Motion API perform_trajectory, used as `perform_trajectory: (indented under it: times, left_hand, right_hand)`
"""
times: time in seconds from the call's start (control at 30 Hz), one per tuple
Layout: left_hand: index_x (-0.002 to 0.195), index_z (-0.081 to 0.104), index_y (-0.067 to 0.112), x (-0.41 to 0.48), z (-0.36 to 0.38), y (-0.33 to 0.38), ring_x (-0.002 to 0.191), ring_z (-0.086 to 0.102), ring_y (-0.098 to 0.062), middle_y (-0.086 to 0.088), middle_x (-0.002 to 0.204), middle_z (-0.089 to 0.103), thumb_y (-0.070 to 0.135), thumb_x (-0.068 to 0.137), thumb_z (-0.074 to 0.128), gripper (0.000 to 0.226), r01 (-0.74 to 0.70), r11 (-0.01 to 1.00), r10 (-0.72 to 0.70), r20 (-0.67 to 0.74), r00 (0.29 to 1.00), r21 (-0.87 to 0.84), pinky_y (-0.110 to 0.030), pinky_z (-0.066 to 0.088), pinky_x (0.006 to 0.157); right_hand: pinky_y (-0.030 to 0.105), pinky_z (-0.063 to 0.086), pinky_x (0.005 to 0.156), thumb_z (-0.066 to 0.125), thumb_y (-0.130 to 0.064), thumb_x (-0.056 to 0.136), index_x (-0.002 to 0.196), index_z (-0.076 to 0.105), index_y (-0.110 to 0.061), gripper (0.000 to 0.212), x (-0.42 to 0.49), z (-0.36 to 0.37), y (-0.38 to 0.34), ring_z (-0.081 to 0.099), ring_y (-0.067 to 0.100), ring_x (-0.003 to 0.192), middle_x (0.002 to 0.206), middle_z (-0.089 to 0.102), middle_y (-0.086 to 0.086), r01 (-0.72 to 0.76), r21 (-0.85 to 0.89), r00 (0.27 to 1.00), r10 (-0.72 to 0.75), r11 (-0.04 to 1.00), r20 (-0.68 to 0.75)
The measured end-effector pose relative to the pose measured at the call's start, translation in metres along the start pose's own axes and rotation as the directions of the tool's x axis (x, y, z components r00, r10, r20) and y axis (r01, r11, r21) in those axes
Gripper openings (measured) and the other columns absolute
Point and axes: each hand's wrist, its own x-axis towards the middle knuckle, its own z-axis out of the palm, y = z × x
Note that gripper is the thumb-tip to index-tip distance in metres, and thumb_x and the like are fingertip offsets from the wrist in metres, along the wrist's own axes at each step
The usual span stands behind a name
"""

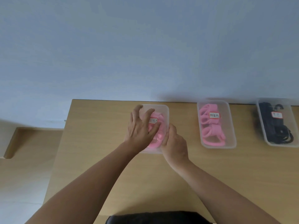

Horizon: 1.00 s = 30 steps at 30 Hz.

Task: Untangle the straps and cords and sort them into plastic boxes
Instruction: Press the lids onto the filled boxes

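Nearest, two bare hands on one wooden table (97, 143), both at the first box (163, 109) of three clear plastic ones: left hand (140, 130) spread over its top, fingers bent and pressing, pink straps (159, 126) just beneath; right hand (175, 146) gripping its right side. Farther right, well apart, second box (228, 120) with more pink straps (210, 131), then third box (273, 99) holding black cords (278, 128).
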Motion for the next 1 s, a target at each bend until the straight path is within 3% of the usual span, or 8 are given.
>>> perform_trajectory:
  times: [0.1, 0.2, 0.37, 0.57, 0.7, 0.8, 0.9, 1.0]
  left_hand:
    - [0.151, 0.043, 0.024, 0.001, 0.004, -0.002, 0.153, 0.02, -0.024, 0.0, 0.172, 0.01, 0.057, 0.096, 0.049, 0.065, -0.012, 0.999, 0.012, -0.005, 1.0, -0.035, -0.043, 0.04, 0.111]
    - [0.153, 0.041, 0.019, 0.001, 0.005, -0.004, 0.155, 0.017, -0.024, -0.003, 0.172, 0.017, 0.058, 0.098, 0.044, 0.067, -0.006, 1.0, 0.007, 0.013, 1.0, -0.029, -0.042, 0.03, 0.119]
    - [0.142, 0.053, 0.003, 0.001, 0.003, -0.002, 0.146, 0.026, -0.027, -0.013, 0.161, 0.036, 0.037, 0.103, 0.042, 0.053, -0.146, 0.989, 0.145, -0.091, 0.985, -0.002, -0.049, 0.033, 0.118]
    - [0.145, 0.052, 0.014, 0.001, 0.002, -0.005, 0.151, 0.029, -0.026, -0.011, 0.167, 0.03, 0.039, 0.097, 0.044, 0.055, -0.05, 0.988, 0.043, -0.049, 0.998, -0.145, -0.045, 0.028, 0.122]
    - [0.158, 0.037, 0.026, -0.005, -0.01, -0.012, 0.159, -0.003, -0.013, 0.006, 0.174, 0.006, 0.049, 0.097, 0.045, 0.066, -0.014, 0.976, 0.029, 0.068, 0.997, -0.218, -0.036, 0.009, 0.127]
    - [0.164, 0.022, 0.023, -0.028, -0.022, -0.031, 0.16, -0.01, -0.019, 0.004, 0.174, -0.002, 0.062, 0.094, 0.042, 0.082, -0.144, 0.977, 0.162, 0.105, 0.981, -0.158, -0.028, 0.004, 0.125]
    - [0.165, 0.01, 0.023, -0.046, -0.031, -0.05, 0.16, -0.011, -0.017, 0.003, 0.174, -0.005, 0.067, 0.093, 0.046, 0.092, -0.264, 0.96, 0.278, 0.206, 0.938, -0.093, -0.034, 0.008, 0.128]
    - [0.164, -0.005, 0.028, -0.045, -0.038, -0.059, 0.158, -0.018, -0.011, 0.009, 0.172, -0.018, 0.074, 0.09, 0.048, 0.102, -0.304, 0.952, 0.301, 0.327, 0.896, -0.044, -0.034, 0.005, 0.128]
  right_hand:
    - [0.038, 0.048, 0.084, 0.05, -0.015, 0.096, 0.142, 0.043, -0.005, 0.048, 0.011, -0.008, -0.008, 0.056, 0.034, 0.117, 0.131, 0.056, 0.015, 0.09, -0.025, 0.996, -0.09, 0.996, -0.022]
    - [0.042, 0.042, 0.109, 0.04, -0.024, 0.103, 0.151, 0.036, -0.002, 0.053, 0.022, -0.009, -0.021, 0.042, 0.031, 0.14, 0.157, 0.036, 0.016, 0.191, -0.017, 0.978, -0.191, 0.982, -0.085]
    - [0.044, 0.042, 0.111, 0.033, -0.023, 0.104, 0.144, 0.046, 0.002, 0.049, 0.03, 0.0, -0.019, 0.046, 0.033, 0.139, 0.157, 0.036, 0.014, 0.261, -0.102, 0.96, -0.269, 0.96, -0.074]
    - [0.04, 0.053, 0.089, 0.031, -0.029, 0.101, 0.149, 0.041, -0.003, 0.055, 0.031, 0.002, -0.02, 0.061, 0.035, 0.111, 0.162, 0.029, 0.008, 0.24, -0.161, 0.969, -0.247, 0.957, -0.024]
    - [0.04, 0.045, 0.102, 0.045, -0.018, 0.103, 0.149, 0.041, -0.005, 0.048, 0.027, -0.007, -0.019, 0.052, 0.035, 0.128, 0.162, 0.03, 0.009, 0.248, -0.118, 0.965, -0.256, 0.962, -0.054]
    - [0.044, 0.038, 0.114, 0.05, -0.018, 0.101, 0.145, 0.047, -0.001, 0.047, 0.013, -0.013, -0.009, 0.038, 0.031, 0.144, 0.157, 0.037, 0.017, 0.337, -0.09, 0.92, -0.348, 0.937, -0.178]
    - [0.042, 0.025, 0.122, 0.041, -0.044, 0.102, 0.154, 0.032, -0.006, 0.065, -0.007, -0.01, 0.001, 0.018, 0.024, 0.153, 0.164, 0.021, 0.01, 0.416, -0.152, 0.904, -0.425, 0.897, -0.034]
    - [0.045, 0.017, 0.124, 0.034, -0.064, 0.098, 0.16, 0.006, -0.011, 0.086, -0.014, -0.005, 0.011, -0.004, 0.02, 0.155, 0.168, -0.004, 0.001, 0.394, -0.212, 0.916, -0.365, 0.894, 0.165]
